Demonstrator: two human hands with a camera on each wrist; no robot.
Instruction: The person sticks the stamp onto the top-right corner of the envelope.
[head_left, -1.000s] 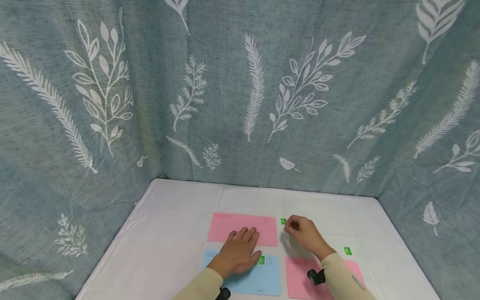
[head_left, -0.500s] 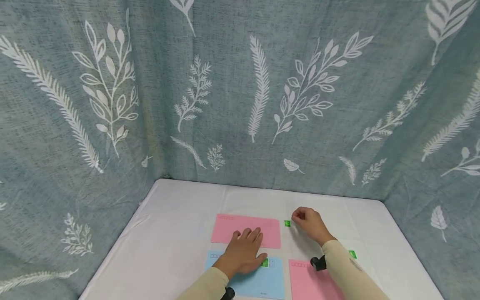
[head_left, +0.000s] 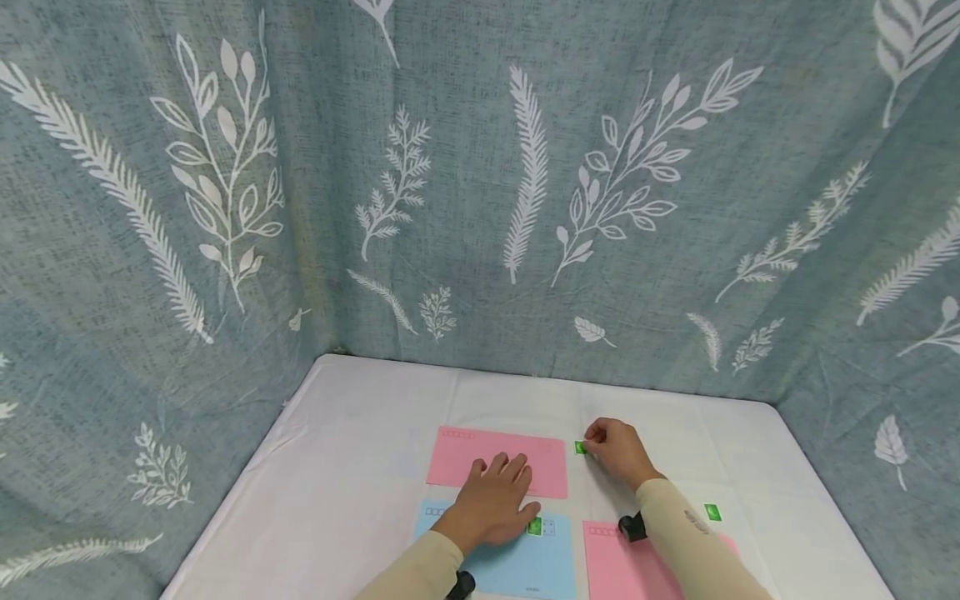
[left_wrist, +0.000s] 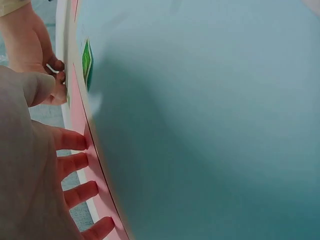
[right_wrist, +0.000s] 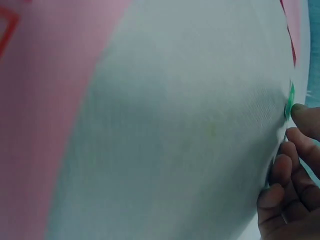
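My left hand (head_left: 491, 504) lies spread over the far pink envelope (head_left: 540, 467) and the blue envelope (head_left: 525, 567), fingertips on the pink one in the left wrist view. A green stamp (head_left: 535, 526) sits beside its thumb, at the blue envelope's printed boxes. My right hand (head_left: 621, 450) has curled fingers at the right edge of another green stamp (head_left: 580, 447) on the white cloth. In the right wrist view its thumb (right_wrist: 306, 120) overlaps that stamp, while the index fingertip shows just below; I cannot tell whether they pinch it.
A second pink envelope (head_left: 611, 567) lies at the near right, partly under the right forearm. One more green stamp (head_left: 712, 512) rests to the right of that sleeve. Teal leaf-patterned curtains (head_left: 465, 208) enclose the white table (head_left: 352, 467).
My right hand first drew slightly away from the stamp, then came back to its right edge. The left hand stays spread on the envelopes. The head view has shifted a little.
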